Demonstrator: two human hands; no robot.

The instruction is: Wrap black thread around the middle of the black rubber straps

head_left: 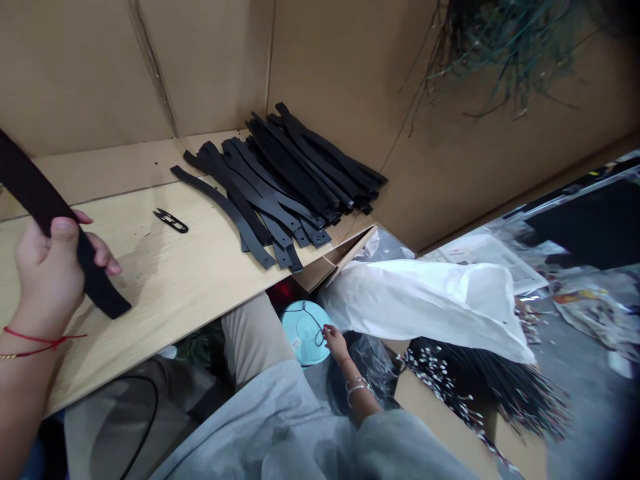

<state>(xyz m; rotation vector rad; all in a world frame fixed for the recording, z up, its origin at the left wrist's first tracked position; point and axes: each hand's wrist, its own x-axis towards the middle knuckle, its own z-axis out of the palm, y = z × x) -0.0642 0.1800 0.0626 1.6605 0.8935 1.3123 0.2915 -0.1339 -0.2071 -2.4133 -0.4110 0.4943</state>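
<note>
My left hand (50, 273) grips a long black strap (43, 190) at the left edge, with its lower end hanging over a light wooden board (155, 280). A pile of similar black straps (300, 177) lies on the board, and a pair of black thread snips (171, 220) rests nearby. Low in the middle, my right hand (336, 343) sits at the edge of a pale blue round lid (303, 330) crossed by a dark cord (313, 320). Its fingers are close to the cord, but their grip cannot be made out.
Cardboard walls (210, 67) rise behind the board. A white sack (425, 307) lies to the right, above a bundle of dark budded stems (480, 387). Dark wiry stems (500, 47) hang at upper right. Papers (585, 300) lie on the floor at right.
</note>
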